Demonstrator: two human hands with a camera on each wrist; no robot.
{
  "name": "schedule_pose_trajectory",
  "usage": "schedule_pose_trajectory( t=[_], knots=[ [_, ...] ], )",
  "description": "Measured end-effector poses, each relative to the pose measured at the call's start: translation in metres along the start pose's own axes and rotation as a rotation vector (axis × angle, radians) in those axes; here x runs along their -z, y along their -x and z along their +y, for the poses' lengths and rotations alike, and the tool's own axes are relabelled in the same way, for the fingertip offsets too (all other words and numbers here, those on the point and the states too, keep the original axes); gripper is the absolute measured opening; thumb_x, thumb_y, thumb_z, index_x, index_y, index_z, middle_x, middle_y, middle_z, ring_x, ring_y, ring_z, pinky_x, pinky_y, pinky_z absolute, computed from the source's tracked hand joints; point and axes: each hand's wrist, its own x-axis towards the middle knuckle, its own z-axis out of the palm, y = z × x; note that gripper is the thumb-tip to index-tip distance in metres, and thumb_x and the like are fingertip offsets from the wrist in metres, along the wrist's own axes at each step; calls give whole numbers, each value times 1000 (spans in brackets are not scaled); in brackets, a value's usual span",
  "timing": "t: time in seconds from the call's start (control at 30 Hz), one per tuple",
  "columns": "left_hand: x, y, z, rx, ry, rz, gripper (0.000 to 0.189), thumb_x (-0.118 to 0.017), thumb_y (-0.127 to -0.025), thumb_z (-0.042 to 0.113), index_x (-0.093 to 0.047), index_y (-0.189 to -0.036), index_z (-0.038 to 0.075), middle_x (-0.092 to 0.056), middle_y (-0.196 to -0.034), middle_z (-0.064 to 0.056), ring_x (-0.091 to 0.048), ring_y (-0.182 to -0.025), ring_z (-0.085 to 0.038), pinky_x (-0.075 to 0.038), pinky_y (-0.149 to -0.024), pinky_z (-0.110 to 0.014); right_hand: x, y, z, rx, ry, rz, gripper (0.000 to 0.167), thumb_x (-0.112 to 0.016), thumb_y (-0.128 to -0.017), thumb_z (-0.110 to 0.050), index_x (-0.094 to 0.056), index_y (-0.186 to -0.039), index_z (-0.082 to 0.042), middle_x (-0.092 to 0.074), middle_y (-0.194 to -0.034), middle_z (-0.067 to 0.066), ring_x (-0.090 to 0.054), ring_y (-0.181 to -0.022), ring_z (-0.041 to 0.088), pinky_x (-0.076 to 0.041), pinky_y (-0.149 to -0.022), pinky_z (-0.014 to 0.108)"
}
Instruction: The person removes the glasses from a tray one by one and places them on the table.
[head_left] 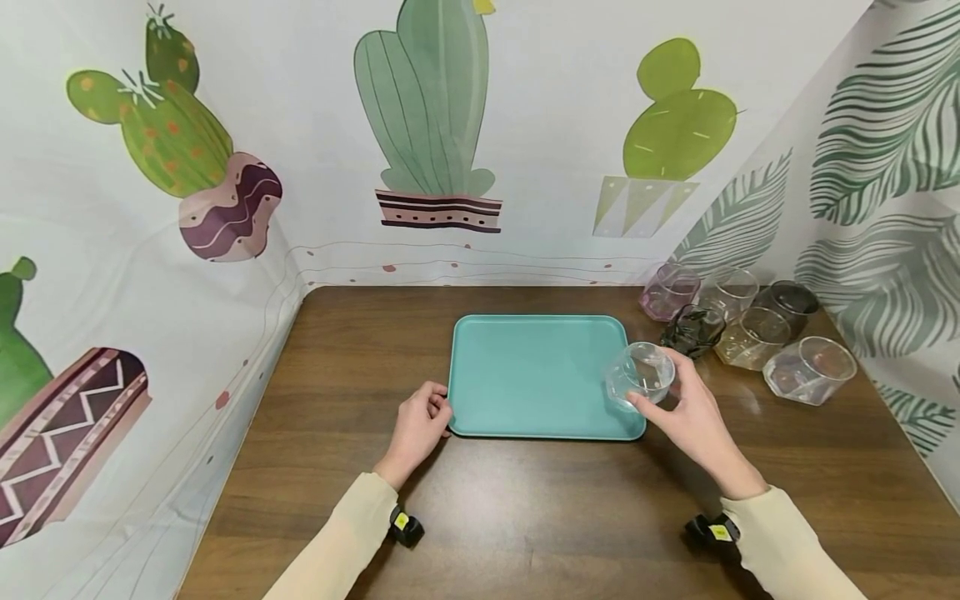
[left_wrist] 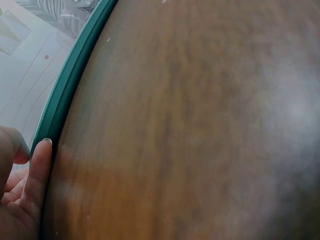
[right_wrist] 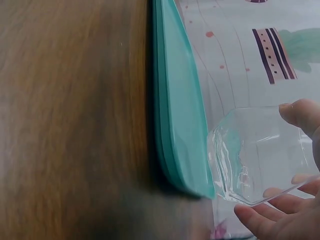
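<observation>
In the head view a teal rectangular tray (head_left: 536, 379) lies on the wooden table. My left hand (head_left: 423, 417) is at its front left corner, fingers curled against the edge. The left wrist view shows a straight digit (left_wrist: 41, 165) along the outer wall of the tray (left_wrist: 62, 95), with another fingertip just past the rim. My right hand (head_left: 693, 417) grips a clear faceted glass (head_left: 637, 375) over the tray's right end. From the right wrist, the thumb is on one side of that glass (right_wrist: 265, 150) and the fingers are on the other, with the tray (right_wrist: 185, 100) beyond.
Several faceted glasses cluster at the table's back right: a purple one (head_left: 670, 292), a black one (head_left: 693, 331), an amber one (head_left: 752, 337) and a pale pinkish one (head_left: 810, 371) among them. A cactus-print cloth (head_left: 540, 150) hangs behind the table (head_left: 510, 517).
</observation>
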Motion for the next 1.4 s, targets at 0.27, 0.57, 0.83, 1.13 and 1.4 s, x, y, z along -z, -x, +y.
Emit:
schedule_pose_trajectory(
  t=[0.27,0.57,0.83,1.13,1.4],
  knots=[
    [0,0,-2,6,5,5,19,-60,-94,3,-65,-112,-1,-64,-87,-7,-60,-68,-13,-62,-52,-24,18,4,11,-50,28,49,77,-83,-87,-12,-41,-150,-1,-55,-137,22,-60,-114,29,-39,-90,-2],
    [0,0,-4,5,6,6,20,-59,-93,2,-65,-112,-1,-64,-87,-7,-61,-68,-13,-62,-52,-25,38,10,22,-136,73,89,80,-82,-89,-16,-36,-154,0,-49,-142,28,-58,-119,54,-40,-90,1],
    [1,1,-3,6,8,6,20,-59,-94,2,-65,-113,-1,-64,-87,-8,-61,-68,-13,-62,-52,-24,48,13,31,-181,58,141,77,-81,-91,-20,-38,-151,1,-50,-143,25,-62,-114,12,-36,-86,-6],
    [0,0,-2,5,12,2,20,-60,-94,3,-65,-113,-1,-64,-87,-8,-61,-69,-13,-62,-53,-25,63,16,48,-250,102,170,79,-79,-91,-26,-35,-153,-2,-53,-138,31,-42,-97,-15,-36,-75,-1],
    [-1,-1,-2,0,13,11,19,-60,-94,2,-65,-112,-1,-64,-87,-8,-61,-68,-13,-62,-52,-25,67,16,62,-270,89,201,79,-79,-91,-23,-36,-153,1,-49,-139,30,-41,-97,-16,-35,-78,-6]
  ],
)
